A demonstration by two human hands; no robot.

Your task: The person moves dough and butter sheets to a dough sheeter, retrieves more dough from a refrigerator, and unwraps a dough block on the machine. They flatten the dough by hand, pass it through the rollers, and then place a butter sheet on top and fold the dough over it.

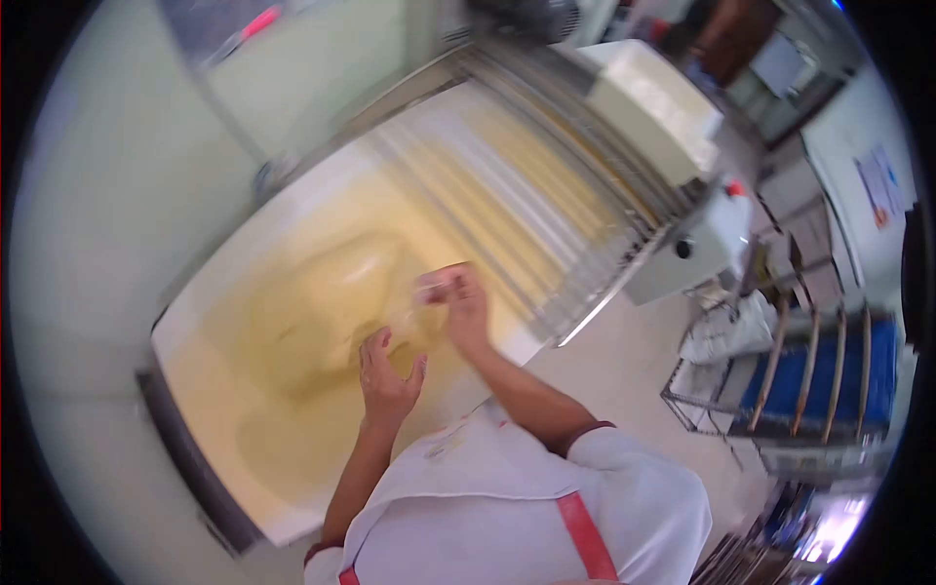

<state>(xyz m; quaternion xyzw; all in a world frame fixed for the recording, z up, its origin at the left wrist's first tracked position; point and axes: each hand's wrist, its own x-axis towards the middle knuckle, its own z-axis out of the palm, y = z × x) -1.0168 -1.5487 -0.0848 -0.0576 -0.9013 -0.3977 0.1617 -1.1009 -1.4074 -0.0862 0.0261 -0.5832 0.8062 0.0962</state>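
Observation:
A pale yellow sheet of what looks like dough (322,292) lies in a heap on a white surface (180,341) dusted with yellow. My left hand (390,378) is over the near edge of the sheet, its fingers apart and nothing in them. To its right, my right hand (458,295) is raised with curled fingers, pinching something small and whitish that blur keeps me from making out. Whether either hand touches the sheet cannot be told.
Metal rollers and bars (575,136) of a machine cross the surface at the upper right. Its white housing (687,258) has a black knob and a red button. A wire rack (702,409) with blue items stands at the right.

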